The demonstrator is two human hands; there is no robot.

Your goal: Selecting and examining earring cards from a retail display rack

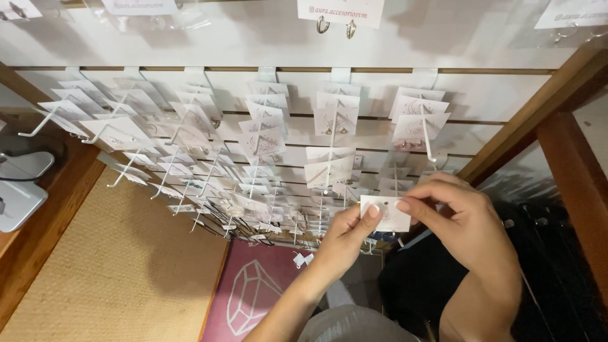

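- Both forearms rise from the bottom edge toward a small white card (386,213), pinched between the two hands just in front of a white slotted display wall (494,95).
- Left hand (345,234) is closed on the card's left edge, thumb on the front face and fingers curled behind, apparently steadying it.
- Right hand (459,218) is closed on the card's right edge and top, fingertips bent over it; the two-sided grip keeps the thin card flat and facing the viewer.
- Whatever is fixed to the card is too small to make out.
- Rows of white hooks (428,142) jut from the wall, each stacked with similar cards (334,120), so the pieces hang face-out and slide off the front.
- The held card sits below the hook at right and clear of it, touching no hook.
- Below lie a woven mat (120,272) and a pink sign with a gem outline (250,297); a wooden post (579,183) frames the right side.
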